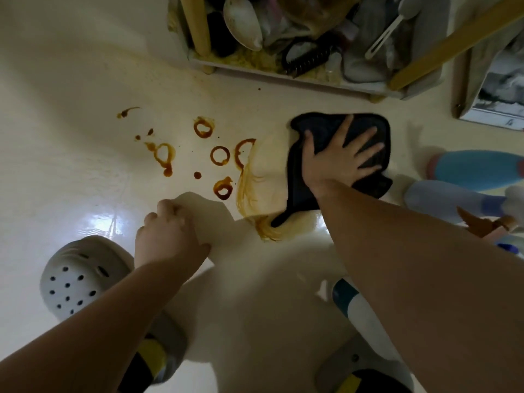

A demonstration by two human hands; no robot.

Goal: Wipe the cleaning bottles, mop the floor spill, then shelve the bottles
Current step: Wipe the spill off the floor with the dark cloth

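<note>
1. The right hand (337,160) is pressing flat on a dark cloth (317,123), fingers spread wide; the cloth is lying on the cream floor (71,95).
2. The left hand (167,236) is curling into a loose fist, holding nothing, low over the floor.
3. The brown spill (222,195) is lying in rings and drops just left of the cloth, a paler smear reaching the cloth's edge; two blue bottles (476,170) are lying just right of the cloth; any print on them is too blurred to read.
</note>
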